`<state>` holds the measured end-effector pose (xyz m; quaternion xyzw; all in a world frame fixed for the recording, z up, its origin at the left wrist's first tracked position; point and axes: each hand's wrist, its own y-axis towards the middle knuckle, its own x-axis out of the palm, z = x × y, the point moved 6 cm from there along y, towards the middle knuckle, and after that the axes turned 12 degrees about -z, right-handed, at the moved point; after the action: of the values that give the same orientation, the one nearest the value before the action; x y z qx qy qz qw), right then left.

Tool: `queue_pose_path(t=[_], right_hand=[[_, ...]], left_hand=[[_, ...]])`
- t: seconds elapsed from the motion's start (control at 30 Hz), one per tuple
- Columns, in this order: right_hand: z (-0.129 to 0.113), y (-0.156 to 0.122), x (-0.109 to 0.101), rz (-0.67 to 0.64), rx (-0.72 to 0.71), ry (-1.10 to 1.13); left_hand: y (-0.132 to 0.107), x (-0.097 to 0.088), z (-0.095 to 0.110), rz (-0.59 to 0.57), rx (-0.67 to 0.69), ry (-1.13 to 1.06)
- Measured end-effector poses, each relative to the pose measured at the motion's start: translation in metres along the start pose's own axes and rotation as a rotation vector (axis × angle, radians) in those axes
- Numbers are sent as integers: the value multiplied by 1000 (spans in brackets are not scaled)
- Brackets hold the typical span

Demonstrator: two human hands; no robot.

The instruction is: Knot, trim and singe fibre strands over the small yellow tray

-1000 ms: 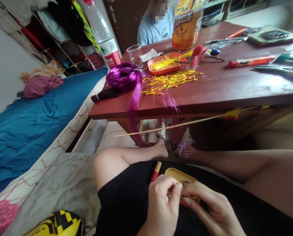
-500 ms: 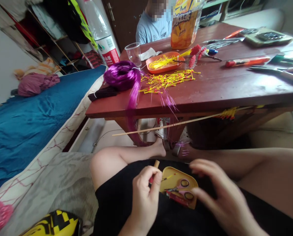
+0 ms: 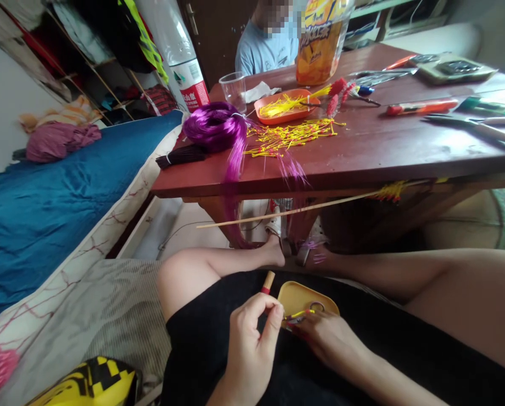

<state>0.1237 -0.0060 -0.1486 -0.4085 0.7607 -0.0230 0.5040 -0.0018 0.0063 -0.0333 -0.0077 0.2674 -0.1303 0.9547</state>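
My left hand (image 3: pixel 254 332) is closed above my lap, thumb and forefinger pinched together. A thin yellow strand (image 3: pixel 298 314) with a reddish tip runs right from that pinch. Beyond its knuckles sticks up a wooden rod (image 3: pixel 268 280) with a red band; whether the fingers hold it is hidden. Palm down, my right hand (image 3: pixel 328 337) reaches over the mustard-yellow tray (image 3: pixel 294 290) on my lap, fingers bunched and tips largely hidden. Under them lie small scissors (image 3: pixel 317 307), one finger ring showing. Whether the right fingers grip these or a red item beside them is unclear.
The red-brown table (image 3: pixel 362 146) ahead holds purple fibre (image 3: pixel 214 127), yellow red-tipped stamens (image 3: pixel 294 135), an orange dish (image 3: pixel 273 118), pliers (image 3: pixel 476 124) and bottles. A thin stick (image 3: pixel 286 212) juts out below its edge. Across sits another person (image 3: pixel 264 53); a blue-covered bed (image 3: pixel 66 186) is left.
My right hand has moved left and down from the tray's right side onto the scissors, its spread fingers drawing together. My left hand keeps its pinch, shifted slightly.
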Motion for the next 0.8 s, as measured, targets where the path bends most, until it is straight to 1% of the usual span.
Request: queue_pose_path(t=[0.2,0.33,0.43,0.5,0.57,0.63,0.7,0.8], right_hand=[[-1,12,8,-7,65,-49],[-7,13,21,-51,70,-76],[-16,15,28,-34,92,-78],[-18,17,30,-9,112,-49],[-17,15,27,25,122,8],[-13,8,20,76,116,88],[-7,-6,8,143,93,183],[1,-37,-17,266,74,349]], left_hand=[[-5,2,-2,-14,-24,-15],[-7,1,-4,-19,-51,-26],[-7,1,-3,-18,-41,-37],[-7,1,-3,-14,-42,-60],[-7,1,-6,-13,-69,-121],[-6,2,-11,-15,-106,-212],[-6,3,-15,-9,-135,-315],[-3,8,-19,-2,-167,-469]])
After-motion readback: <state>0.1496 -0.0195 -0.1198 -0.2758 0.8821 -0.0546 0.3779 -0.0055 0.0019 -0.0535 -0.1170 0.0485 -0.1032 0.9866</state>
